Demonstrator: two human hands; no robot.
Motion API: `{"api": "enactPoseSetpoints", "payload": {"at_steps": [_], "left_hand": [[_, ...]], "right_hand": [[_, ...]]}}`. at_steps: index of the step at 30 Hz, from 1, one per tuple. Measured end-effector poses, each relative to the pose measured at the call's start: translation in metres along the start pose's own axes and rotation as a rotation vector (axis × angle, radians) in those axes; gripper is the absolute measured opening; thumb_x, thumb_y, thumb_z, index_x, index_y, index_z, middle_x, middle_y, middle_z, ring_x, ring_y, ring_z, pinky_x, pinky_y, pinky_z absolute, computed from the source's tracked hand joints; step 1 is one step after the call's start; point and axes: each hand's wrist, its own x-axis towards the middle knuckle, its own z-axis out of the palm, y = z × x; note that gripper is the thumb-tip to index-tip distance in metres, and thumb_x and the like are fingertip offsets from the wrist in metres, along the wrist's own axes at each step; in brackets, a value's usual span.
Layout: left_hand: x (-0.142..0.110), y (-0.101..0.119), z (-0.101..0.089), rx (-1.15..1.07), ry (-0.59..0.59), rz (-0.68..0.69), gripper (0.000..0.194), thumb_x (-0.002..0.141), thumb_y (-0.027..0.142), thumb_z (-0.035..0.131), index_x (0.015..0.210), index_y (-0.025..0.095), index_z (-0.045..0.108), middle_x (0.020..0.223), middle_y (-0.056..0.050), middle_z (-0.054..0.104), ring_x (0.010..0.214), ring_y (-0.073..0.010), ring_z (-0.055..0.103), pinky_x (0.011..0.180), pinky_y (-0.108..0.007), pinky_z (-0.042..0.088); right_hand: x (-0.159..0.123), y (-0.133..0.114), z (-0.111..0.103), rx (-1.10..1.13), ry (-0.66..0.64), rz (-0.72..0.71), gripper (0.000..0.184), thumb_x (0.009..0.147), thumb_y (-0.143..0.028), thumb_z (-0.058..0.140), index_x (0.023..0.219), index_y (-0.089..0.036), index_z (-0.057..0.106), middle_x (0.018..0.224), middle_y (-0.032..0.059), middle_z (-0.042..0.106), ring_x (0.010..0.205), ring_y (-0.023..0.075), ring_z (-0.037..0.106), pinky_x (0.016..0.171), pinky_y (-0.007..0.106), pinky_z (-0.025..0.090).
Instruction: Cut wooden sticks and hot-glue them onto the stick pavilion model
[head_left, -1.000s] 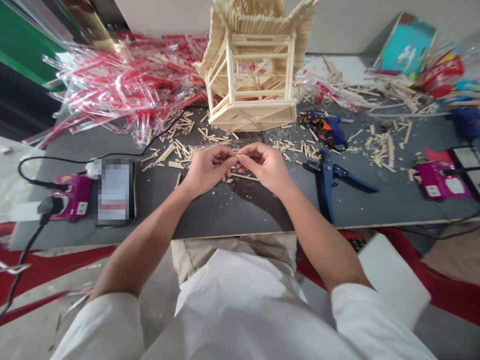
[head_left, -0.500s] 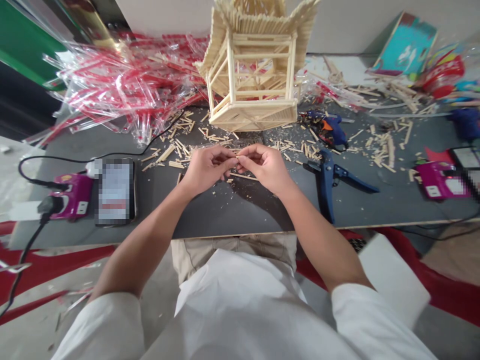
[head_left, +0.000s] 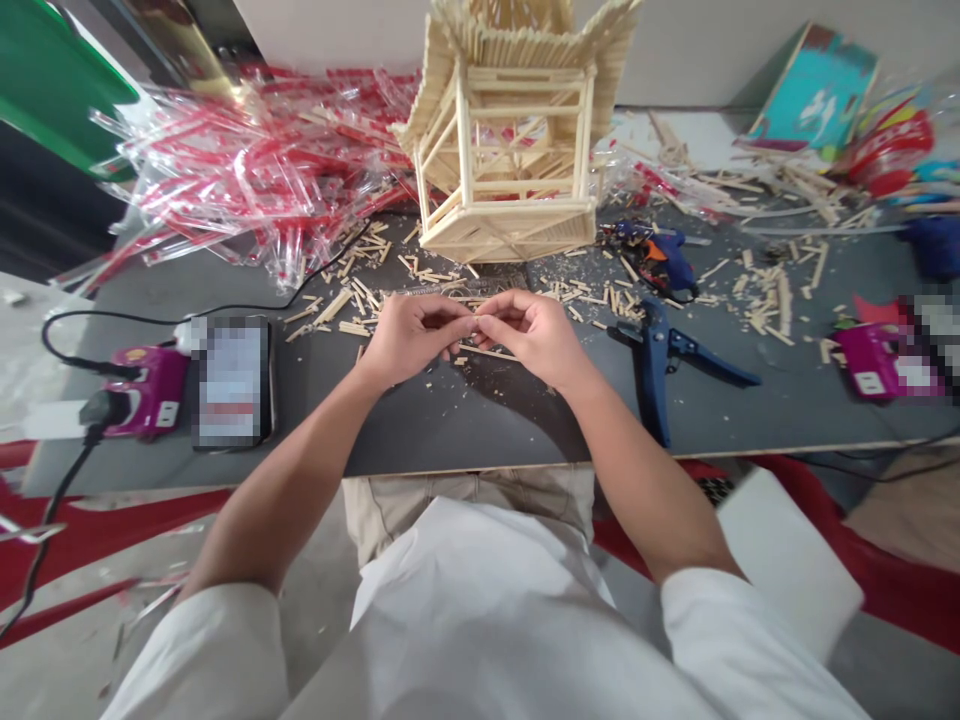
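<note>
My left hand (head_left: pixel 412 340) and my right hand (head_left: pixel 526 335) meet above the near middle of the table, thumbs and forefingers pinched tip to tip. Between them is something small and pale, mostly hidden by the fingertips; its kind cannot be made out. Just under the hands lies a thin wooden stick (head_left: pixel 489 352) with small wood crumbs around it. Beyond them stands a pavilion model (head_left: pixel 517 215) built of pale wooden sticks, with a flared roof and open frame sides.
Blue cutters (head_left: pixel 655 370) and a blue glue gun (head_left: pixel 670 258) lie right of my hands. Cut stick pieces (head_left: pixel 360 300) litter the table. A phone (head_left: pixel 231 385) and purple power socket (head_left: pixel 146 390) sit left, below a heap of red-and-clear plastic wrappers (head_left: pixel 247 170). Another purple socket (head_left: pixel 874 360) is right.
Almost nothing differs. Both hands keep their pinched pose at the same spot, and the view has shifted very slightly.
</note>
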Motion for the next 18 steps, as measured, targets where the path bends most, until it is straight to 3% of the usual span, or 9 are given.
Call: {"api": "enactPoseSetpoints", "payload": {"at_steps": [3, 5, 9, 11, 14, 16, 18], "left_hand": [[-0.001, 0.000, 0.002, -0.020, 0.033, -0.023, 0.024, 0.091, 0.041, 0.081, 0.089, 0.017, 0.083, 0.064, -0.002, 0.072, 0.052, -0.0114, 0.066, 0.050, -0.020, 0.053], [-0.001, -0.001, 0.003, -0.031, 0.044, -0.039, 0.024, 0.091, 0.039, 0.080, 0.089, 0.016, 0.082, 0.062, -0.001, 0.071, 0.051, -0.0113, 0.066, 0.050, -0.020, 0.053], [-0.001, -0.003, 0.003, -0.068, 0.056, -0.038, 0.023, 0.090, 0.038, 0.080, 0.090, 0.015, 0.082, 0.063, -0.002, 0.071, 0.052, -0.0113, 0.066, 0.050, -0.020, 0.055], [-0.001, -0.003, 0.003, -0.099, 0.076, -0.036, 0.022, 0.089, 0.037, 0.081, 0.090, 0.014, 0.082, 0.064, -0.002, 0.071, 0.052, -0.0107, 0.065, 0.050, -0.020, 0.054], [0.000, -0.002, 0.005, -0.189, 0.105, -0.047, 0.023, 0.089, 0.036, 0.083, 0.089, 0.014, 0.082, 0.066, -0.003, 0.072, 0.051, -0.0095, 0.063, 0.048, -0.020, 0.054], [0.001, -0.002, 0.006, -0.271, 0.112, -0.056, 0.023, 0.088, 0.037, 0.085, 0.087, 0.014, 0.081, 0.068, -0.003, 0.072, 0.051, -0.0087, 0.062, 0.047, -0.020, 0.053], [0.002, -0.003, 0.006, -0.335, 0.111, -0.063, 0.024, 0.087, 0.037, 0.086, 0.085, 0.014, 0.081, 0.069, -0.004, 0.073, 0.051, -0.0081, 0.062, 0.047, -0.019, 0.053]], "right_hand": [[-0.004, -0.006, -0.009, -0.098, 0.009, -0.006, 0.040, 0.088, -0.051, 0.083, 0.112, -0.021, 0.071, 0.103, 0.0064, 0.079, 0.089, 0.0197, 0.077, 0.086, 0.038, 0.066], [-0.015, -0.015, -0.020, -0.247, 0.083, -0.040, 0.041, 0.091, -0.049, 0.080, 0.120, -0.022, 0.071, 0.113, 0.0085, 0.079, 0.098, 0.0219, 0.077, 0.090, 0.040, 0.065], [-0.065, -0.035, -0.061, -0.695, 0.375, -0.079, 0.040, 0.097, -0.050, 0.070, 0.125, -0.022, 0.071, 0.123, 0.0112, 0.076, 0.103, 0.0247, 0.076, 0.099, 0.043, 0.061], [-0.094, -0.038, -0.087, -0.995, 0.493, 0.007, 0.052, 0.099, -0.055, 0.064, 0.136, -0.019, 0.068, 0.132, 0.0170, 0.071, 0.110, 0.0303, 0.074, 0.106, 0.049, 0.057], [-0.128, -0.031, -0.121, -1.451, 0.411, 0.346, 0.091, 0.096, -0.070, 0.057, 0.156, -0.002, 0.049, 0.154, 0.0343, 0.050, 0.146, 0.0538, 0.046, 0.118, 0.069, 0.039], [-0.140, -0.022, -0.135, -1.528, 0.312, 0.482, 0.109, 0.093, -0.079, 0.052, 0.162, 0.004, 0.036, 0.162, 0.0377, 0.039, 0.151, 0.0575, 0.037, 0.120, 0.069, 0.035], [-0.146, -0.013, -0.143, -1.533, 0.272, 0.512, 0.117, 0.093, -0.084, 0.047, 0.166, 0.005, 0.027, 0.166, 0.0380, 0.033, 0.154, 0.0566, 0.033, 0.123, 0.067, 0.034]]}}
